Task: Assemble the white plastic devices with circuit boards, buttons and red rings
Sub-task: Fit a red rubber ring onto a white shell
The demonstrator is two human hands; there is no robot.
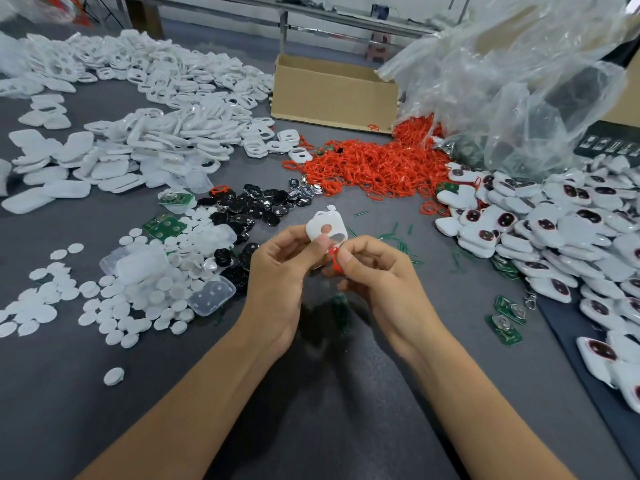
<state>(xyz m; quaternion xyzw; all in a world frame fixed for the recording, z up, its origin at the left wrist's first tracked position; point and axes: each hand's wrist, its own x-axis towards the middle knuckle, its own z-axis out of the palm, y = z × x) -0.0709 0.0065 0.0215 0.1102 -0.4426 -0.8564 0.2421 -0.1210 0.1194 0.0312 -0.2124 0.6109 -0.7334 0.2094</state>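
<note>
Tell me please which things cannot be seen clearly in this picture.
Head view:
- Red ring: mostly covered by the right hand; its seating in the white shell is unclear.
- Cardboard box: inside hidden by its front wall.
- Green part under the right hand: blurred, in shadow.

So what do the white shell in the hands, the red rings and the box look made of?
White shell: likely moulded plastic, matte, clean cut-outs. Red rings: thin tangled loops, probably rubber or soft plastic. Box: brown cardboard, dull surface, open top.

Assembly workshop: bulk heaps of white shells (166,133) and red rings (374,164).
</note>
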